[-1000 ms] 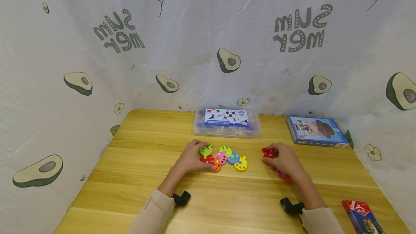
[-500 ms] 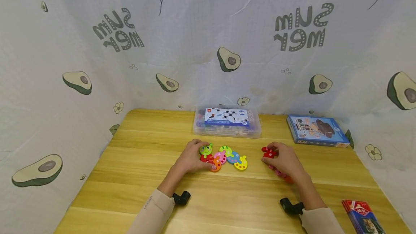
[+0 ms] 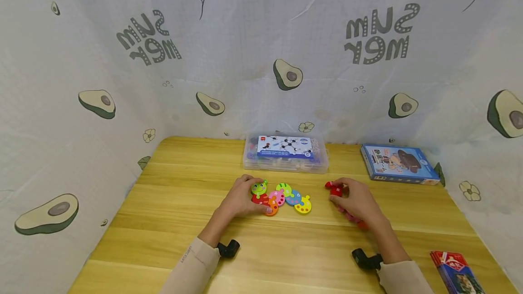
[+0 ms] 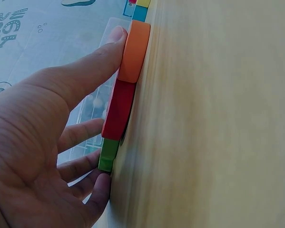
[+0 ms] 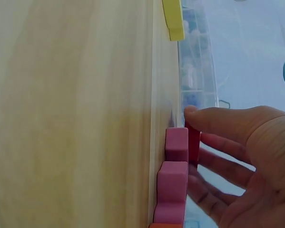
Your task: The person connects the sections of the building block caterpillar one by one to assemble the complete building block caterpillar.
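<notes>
In the head view my left hand holds the left end of a row of joined caterpillar puzzle pieces. Its thumb presses the orange piece while the fingers reach round the green smiling head. Between these two lies a red piece. The row runs right through pink, green and blue to a yellow piece. Farther right, my right hand pinches another red puzzle piece between thumb and fingers. Pink pieces and an orange piece lie beside that hand, partly hidden by it.
A clear plastic box with a molecule label stands at the back of the wooden table. A blue picture box lies back right, and a stack of red-and-blue packets lies at the front right.
The red piece in my right hand has turned slightly, its knob shifting left and up. My left hand and the caterpillar row stay where they were.
</notes>
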Tool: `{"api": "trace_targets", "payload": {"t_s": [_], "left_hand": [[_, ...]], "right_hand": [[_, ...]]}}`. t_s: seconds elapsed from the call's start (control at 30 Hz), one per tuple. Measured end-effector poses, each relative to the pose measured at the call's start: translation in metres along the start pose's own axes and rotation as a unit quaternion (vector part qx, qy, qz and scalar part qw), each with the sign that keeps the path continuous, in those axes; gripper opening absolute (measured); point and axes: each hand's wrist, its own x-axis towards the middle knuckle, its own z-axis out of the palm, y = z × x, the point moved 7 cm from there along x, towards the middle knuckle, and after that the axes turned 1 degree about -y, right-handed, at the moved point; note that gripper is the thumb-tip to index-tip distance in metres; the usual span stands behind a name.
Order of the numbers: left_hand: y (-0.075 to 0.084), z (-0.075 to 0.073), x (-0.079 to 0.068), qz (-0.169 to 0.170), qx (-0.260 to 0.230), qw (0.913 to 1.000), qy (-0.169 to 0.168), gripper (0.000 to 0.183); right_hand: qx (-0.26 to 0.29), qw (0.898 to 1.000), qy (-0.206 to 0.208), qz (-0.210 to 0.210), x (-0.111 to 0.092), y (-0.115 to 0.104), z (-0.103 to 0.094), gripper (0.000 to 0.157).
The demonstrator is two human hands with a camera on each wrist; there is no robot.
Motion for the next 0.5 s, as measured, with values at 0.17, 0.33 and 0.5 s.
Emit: {"api": "trace_targets", "payload": {"t_s": [0.17,0.33,0.5], "left_hand": [[0.0,0.0,0.0,0.004,0.006,1.0,0.001,0.087],[0.0,0.0,0.0,0.008,0.006,1.0,0.003,0.087],[0.0,0.0,0.0,0.009,0.006,0.9999,0.004,0.087]], "right_hand": [[-0.012,1.0,0.011,-0.025,0.0,-0.009,0.001,0.053],[-0.037,0.997,0.03,-0.058,-0.003,-0.023,0.002,0.047],[-0.037,0.996,0.026,-0.072,-0.003,-0.034,0.007,0.041]]}}
